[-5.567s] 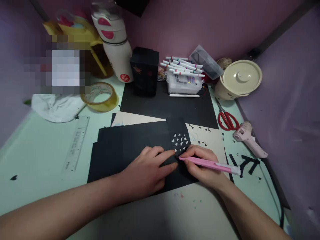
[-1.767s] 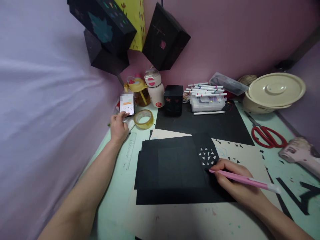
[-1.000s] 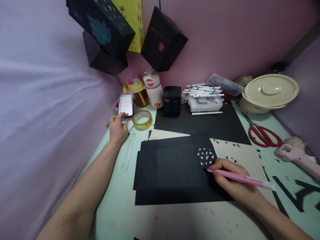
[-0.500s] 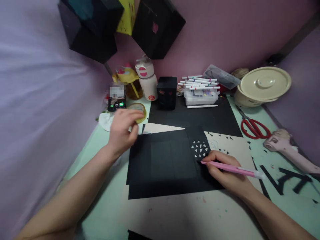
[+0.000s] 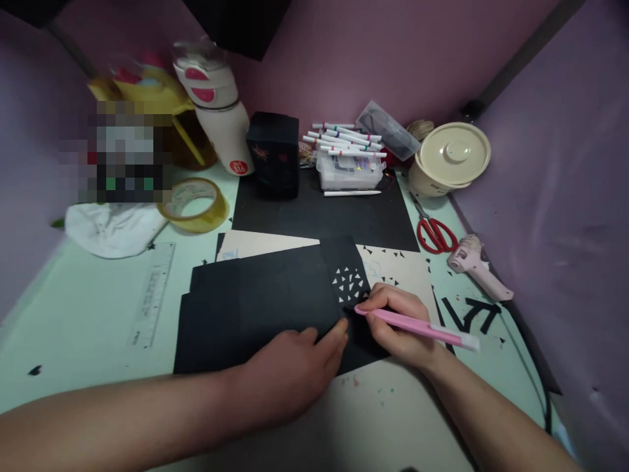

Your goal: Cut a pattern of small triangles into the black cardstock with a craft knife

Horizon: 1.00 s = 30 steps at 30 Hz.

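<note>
Black paper (image 5: 265, 288) lies in front of me, with a cluster of small triangular cut-outs (image 5: 348, 283) showing pale near its right side. My right hand (image 5: 398, 321) is closed around a pink pen-style craft knife (image 5: 413, 323). The knife's dark tip meets the black paper just below the cut-outs. My left hand (image 5: 302, 364) rests flat on the paper, fingers stretched toward the knife tip and holding nothing. Beneath the black sheets is a pale board (image 5: 393, 406), with small black triangular scraps (image 5: 388, 253) at its upper right.
Clear tape (image 5: 216, 213), a ruler (image 5: 154, 295) and a white bottle (image 5: 223, 124) are at left. A black box (image 5: 275, 154) and white markers (image 5: 344, 137) stand behind. Red-handled scissors (image 5: 435, 235), a glue gun (image 5: 476, 265), black strips (image 5: 474, 311) and a lidded pot (image 5: 449, 160) sit at right.
My left hand has come down from beside the tape onto the black paper near the knife tip. My right hand still holds the knife by the cut-outs. The camera view has shifted.
</note>
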Motion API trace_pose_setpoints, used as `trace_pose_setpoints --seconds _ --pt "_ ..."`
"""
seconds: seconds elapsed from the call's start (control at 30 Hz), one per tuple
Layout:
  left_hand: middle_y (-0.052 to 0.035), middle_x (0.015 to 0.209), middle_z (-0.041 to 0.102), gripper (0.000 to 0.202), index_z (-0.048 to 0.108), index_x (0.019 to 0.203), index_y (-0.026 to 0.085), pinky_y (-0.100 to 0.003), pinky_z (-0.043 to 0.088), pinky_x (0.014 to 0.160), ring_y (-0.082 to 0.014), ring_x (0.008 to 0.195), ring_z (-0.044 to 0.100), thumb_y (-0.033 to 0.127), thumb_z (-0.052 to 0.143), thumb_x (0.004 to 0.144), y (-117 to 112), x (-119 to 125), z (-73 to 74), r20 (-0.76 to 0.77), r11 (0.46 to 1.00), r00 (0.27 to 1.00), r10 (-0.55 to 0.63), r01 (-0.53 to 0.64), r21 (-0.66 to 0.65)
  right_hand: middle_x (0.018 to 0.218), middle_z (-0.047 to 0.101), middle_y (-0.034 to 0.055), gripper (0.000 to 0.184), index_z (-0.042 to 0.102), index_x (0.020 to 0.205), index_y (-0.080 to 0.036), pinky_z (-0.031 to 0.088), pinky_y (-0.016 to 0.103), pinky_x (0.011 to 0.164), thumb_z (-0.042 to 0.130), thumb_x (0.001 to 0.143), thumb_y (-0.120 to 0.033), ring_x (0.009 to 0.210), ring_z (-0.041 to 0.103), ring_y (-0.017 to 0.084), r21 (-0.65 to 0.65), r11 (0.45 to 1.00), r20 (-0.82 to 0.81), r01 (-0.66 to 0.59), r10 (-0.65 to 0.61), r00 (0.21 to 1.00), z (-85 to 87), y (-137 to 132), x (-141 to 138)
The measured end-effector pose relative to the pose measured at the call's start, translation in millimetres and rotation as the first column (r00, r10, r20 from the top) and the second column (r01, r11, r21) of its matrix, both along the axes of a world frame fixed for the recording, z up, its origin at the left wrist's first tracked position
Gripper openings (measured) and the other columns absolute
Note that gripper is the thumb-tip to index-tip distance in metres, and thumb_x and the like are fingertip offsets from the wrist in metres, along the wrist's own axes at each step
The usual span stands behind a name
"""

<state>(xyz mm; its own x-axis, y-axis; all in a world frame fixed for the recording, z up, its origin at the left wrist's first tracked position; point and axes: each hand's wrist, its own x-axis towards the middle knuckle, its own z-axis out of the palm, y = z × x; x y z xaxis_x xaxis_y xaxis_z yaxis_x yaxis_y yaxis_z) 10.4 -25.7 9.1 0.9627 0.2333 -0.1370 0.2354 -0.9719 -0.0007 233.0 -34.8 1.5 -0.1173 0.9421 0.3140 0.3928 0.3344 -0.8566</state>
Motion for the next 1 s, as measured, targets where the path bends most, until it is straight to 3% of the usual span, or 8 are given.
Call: trace_pose_setpoints --seconds 0.2,0.47,1.0 --pt "-0.0196 0.148 0.049 0.051 0.055 0.137 0.009 -0.031 0.050 0.043 -0.0184 0.065 0.064 0.016 0.049 0.086 -8.8 -1.2 0.2 0.056 1.000 0.998 0.005 -0.004 -0.021 0.065 0.063 0.0013 0.016 0.066 0.078 -0.021 0.045 0.027 0.052 0.057 0.076 -0.009 0.055 0.057 0.013 0.007 0.995 0.058 -0.099 0.098 0.993 1.1 -0.7 -2.1" --pt "-0.0216 0.139 0.057 0.050 0.058 0.136 0.010 -0.030 0.050 0.042 -0.0187 0.062 0.065 0.017 0.049 0.088 -8.5 -0.3 0.5 0.103 0.999 0.994 0.037 -0.034 -0.023 0.065 0.064 0.0016 0.015 0.066 0.076 -0.020 0.046 0.026 0.052 0.058 0.074 -0.007 0.056 0.058 0.013 -0.016 0.996 0.043 -0.093 0.094 0.995 0.5 -1.1 -1.4" --pt "-0.0232 0.138 0.057 0.050 0.057 0.137 0.009 -0.030 0.048 0.043 -0.0179 0.062 0.065 0.019 0.053 0.087 -10.3 0.3 -2.4 0.114 0.999 0.992 0.047 -0.044 -0.027 0.065 0.064 0.0008 0.014 0.066 0.077 -0.021 0.046 0.028 0.054 0.058 0.075 -0.011 0.057 0.058 0.014 -0.096 0.990 0.050 -0.105 0.110 0.993 -3.0 -1.6 1.4"
